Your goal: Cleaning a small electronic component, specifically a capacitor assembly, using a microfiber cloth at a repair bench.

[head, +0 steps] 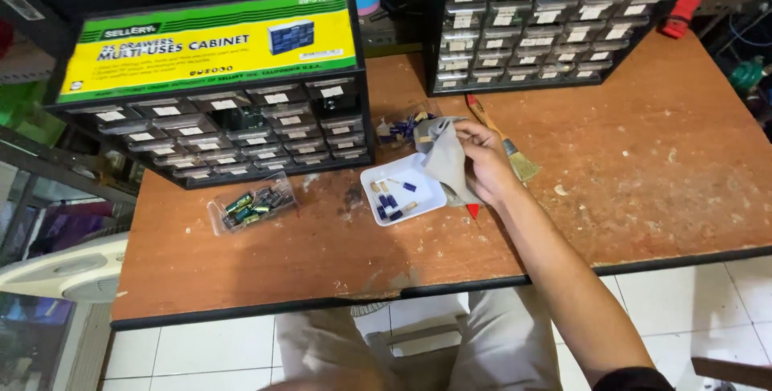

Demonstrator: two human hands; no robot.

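From the head view, the right hand [485,162] pinches a soft, crumpled grey cloth [445,158] just above the right rim of a small white square plastic tray [426,196] of blue components on the scuffed brown wooden tabletop [643,166], bare toward its black right edge; the left hand is out of sight.

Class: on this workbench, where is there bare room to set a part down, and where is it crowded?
Bare: the table right of the brush, and its front strip. Crowded: around the white tray by the right hand holding a grey cloth, between both cabinets.
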